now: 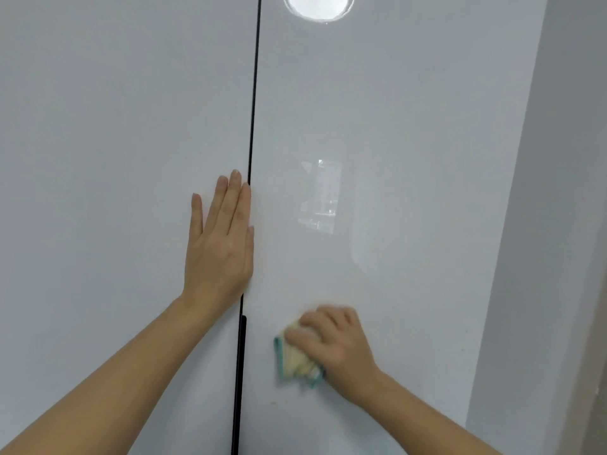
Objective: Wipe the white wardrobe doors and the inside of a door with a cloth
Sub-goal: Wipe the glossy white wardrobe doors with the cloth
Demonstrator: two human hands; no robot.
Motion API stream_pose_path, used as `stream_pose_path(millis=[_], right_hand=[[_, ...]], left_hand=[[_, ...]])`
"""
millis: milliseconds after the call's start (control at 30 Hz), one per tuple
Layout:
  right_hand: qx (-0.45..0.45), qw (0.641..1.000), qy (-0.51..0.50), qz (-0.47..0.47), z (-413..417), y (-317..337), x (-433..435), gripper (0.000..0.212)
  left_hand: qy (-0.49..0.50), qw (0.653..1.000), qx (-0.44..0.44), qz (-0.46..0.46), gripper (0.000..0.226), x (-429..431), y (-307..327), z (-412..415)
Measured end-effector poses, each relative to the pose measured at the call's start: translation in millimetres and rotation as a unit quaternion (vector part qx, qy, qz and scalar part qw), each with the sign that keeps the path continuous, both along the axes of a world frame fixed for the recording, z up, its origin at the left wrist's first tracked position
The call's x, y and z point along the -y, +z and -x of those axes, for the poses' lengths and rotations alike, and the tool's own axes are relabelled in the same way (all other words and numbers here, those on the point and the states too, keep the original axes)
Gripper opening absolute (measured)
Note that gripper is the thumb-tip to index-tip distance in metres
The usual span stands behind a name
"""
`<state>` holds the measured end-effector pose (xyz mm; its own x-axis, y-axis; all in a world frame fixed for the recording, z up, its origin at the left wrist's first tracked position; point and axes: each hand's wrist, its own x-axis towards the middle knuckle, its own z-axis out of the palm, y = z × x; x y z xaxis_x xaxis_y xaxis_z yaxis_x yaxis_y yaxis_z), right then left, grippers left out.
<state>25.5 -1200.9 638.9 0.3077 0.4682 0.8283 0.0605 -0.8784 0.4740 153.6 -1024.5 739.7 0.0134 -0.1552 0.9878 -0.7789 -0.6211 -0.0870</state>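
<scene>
Cloth (297,354), yellow w/ a teal edge, bunched up, sits lower centre-right of frame, pressed against the right door (394,142), a glossy white panel. Right hand (335,346) has its grip closed on the cloth, fingers curled over the top of it, back of hand toward camera; hand and cloth are both blurred. Left of the cloth a black handle (242,372) runs vertically along the dark gap (253,110) btwn the two doors, near the cloth but apart from it. Left hand (218,244) lies flat on the left door (115,142) at mid-frame, grip open, fingers straight and pointing up, thumb side right at the gap, holding nothing. Both forearms are bare and come in from the bottom edge. On the right door: a bright round light reflection (318,6) at top centre, and a pale rectangular reflection (320,195) mid-frame, above the cloth. A grey wall (551,224) fills the right edge of frame, beside the right door.
</scene>
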Motion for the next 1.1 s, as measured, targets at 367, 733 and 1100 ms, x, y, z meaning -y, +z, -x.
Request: stream_pose_path(millis=[367,733,1100], right_hand=[[0.039,0.995,-0.024,-0.088,26,-14,47,0.032],[0.092,0.971,-0.056,-0.213,49,47,79,0.032],[0.108,0.941,-0.069,-0.313,84,62,126,0.026]], left_hand=[[-0.006,0.999,-0.053,0.003,0.057,14,-49,7],[0.001,0.999,-0.036,0.014,0.054,16,-50,3],[0.006,0.999,-0.039,0.01,0.054,16,-51,4]])
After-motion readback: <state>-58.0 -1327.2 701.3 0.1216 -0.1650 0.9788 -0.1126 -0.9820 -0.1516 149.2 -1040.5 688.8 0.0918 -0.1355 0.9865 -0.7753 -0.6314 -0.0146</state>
